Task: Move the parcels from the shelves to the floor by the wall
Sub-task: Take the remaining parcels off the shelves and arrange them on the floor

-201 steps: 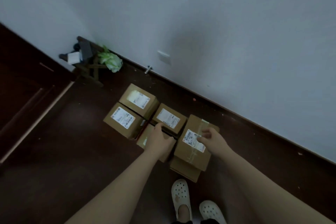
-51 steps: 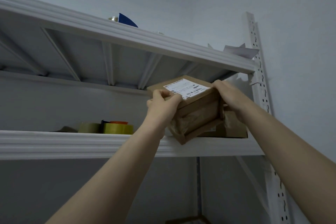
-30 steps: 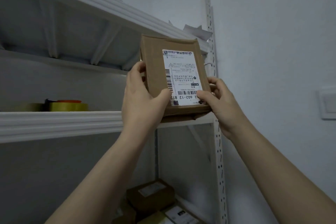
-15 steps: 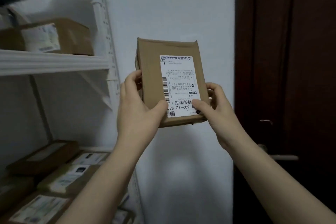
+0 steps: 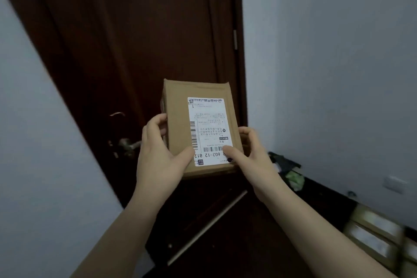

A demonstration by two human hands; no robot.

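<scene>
A brown cardboard parcel (image 5: 178, 106) with a white shipping label hangs in the air at the middle of the view, label side facing me. My left hand (image 5: 158, 153) grips its left edge, thumb across the lower front. My right hand (image 5: 250, 153) grips its right edge, thumb on the label's lower corner. Several labelled parcels (image 5: 374, 232) lie on the dark floor by the white wall at the lower right, blurred.
A dark brown door (image 5: 140, 40) with a metal handle (image 5: 126, 143) stands straight ahead. White walls flank it. A small dark stool with a green bag (image 5: 291, 176) sits in the corner by the right wall. A wall socket (image 5: 393, 184) is low on that wall.
I have turned right from the shelves with the parcel held in both hands. The shelves have left the view; the door, the corner and the floor parcels have come in.
</scene>
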